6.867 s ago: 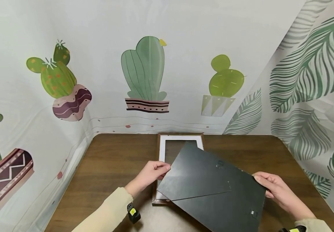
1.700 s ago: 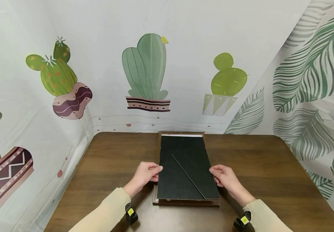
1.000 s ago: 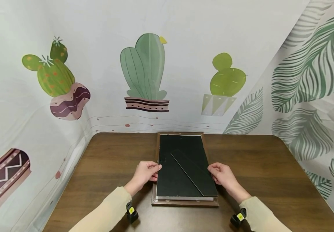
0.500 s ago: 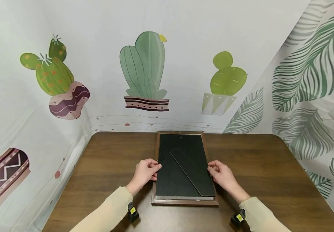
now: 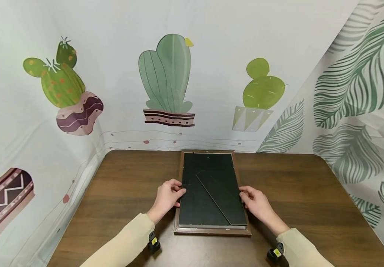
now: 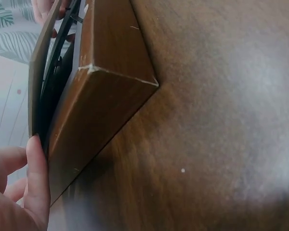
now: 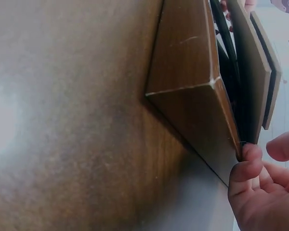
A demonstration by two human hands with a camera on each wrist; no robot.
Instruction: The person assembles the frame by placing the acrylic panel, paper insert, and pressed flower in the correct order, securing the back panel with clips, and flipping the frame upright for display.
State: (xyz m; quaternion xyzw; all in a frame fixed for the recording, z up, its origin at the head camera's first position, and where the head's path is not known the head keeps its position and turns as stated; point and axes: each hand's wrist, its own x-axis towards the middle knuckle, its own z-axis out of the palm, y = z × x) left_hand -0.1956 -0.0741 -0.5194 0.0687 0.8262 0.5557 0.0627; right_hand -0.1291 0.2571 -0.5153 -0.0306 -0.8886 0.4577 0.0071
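A wooden picture frame (image 5: 212, 233) lies face down on the table. Over its back is a black backing board (image 5: 208, 200) with a slanted easel leg (image 5: 227, 196). My left hand (image 5: 166, 196) pinches the board's left edge; my right hand (image 5: 257, 202) holds the opposite edge. Seen from the left wrist, the board (image 6: 38, 72) stands apart from the frame (image 6: 86, 106) at the near end, and fingers (image 6: 37, 178) reach under its edge. From the right wrist, a gap also shows between board (image 7: 253, 67) and frame (image 7: 197, 101), with a fingertip (image 7: 252, 156) at the gap.
The brown wooden table (image 5: 128, 185) extends to both sides of the frame. A white cloth backdrop (image 5: 212, 74) printed with cacti and leaves hangs behind its far edge. A black wrist camera (image 5: 154, 243) sits at the left cuff, another (image 5: 274, 254) at the right.
The backing board was tilted out to the right in both hands. It has come over the frame, turned in line with it, then lowered and shifted slightly towards the far end.
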